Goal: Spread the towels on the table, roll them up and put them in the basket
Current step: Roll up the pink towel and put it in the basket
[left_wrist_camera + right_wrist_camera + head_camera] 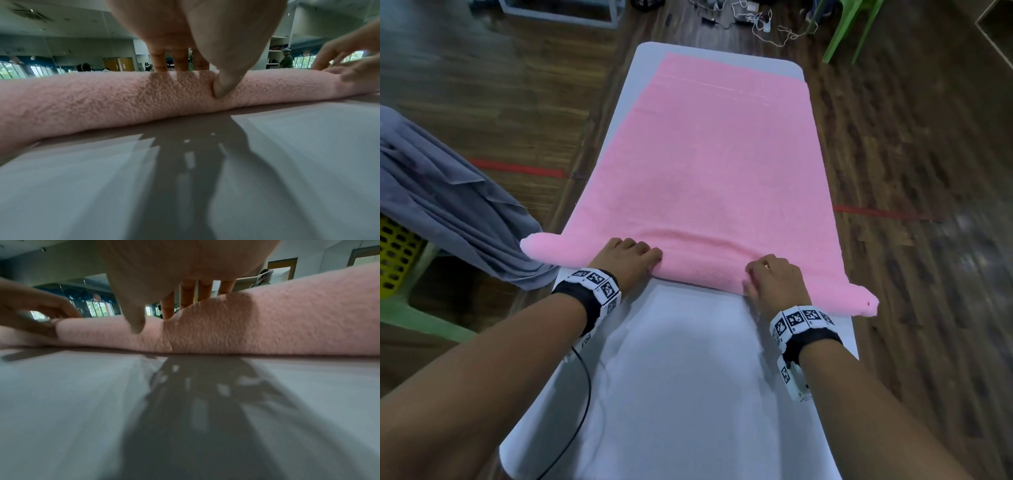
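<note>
Left hand sits on the rolled near edge of the pink towel, fingers curled over the top of the roll, thumb dug into its near face. Right hand does the same further right: fingers draped over the roll, thumb on the near side. Both grip the roll, neither lies flat.

The towel lies spread along the white table, only a thin first roll formed at the near end, most of the length still flat beyond it. Both roll ends overhang the table sides.

Handling, judged: thick terry, soft, light, not slippery, nothing fragile. It squashes under the thumbs and sags at the unsupported ends, so the roll will likely go loose or cone-shaped unless pressure is even. The hands sit fairly central; a wider hold nearer the ends would probably keep it straight.

Off to the left, grey cloth is draped over a yellow basket.
</note>
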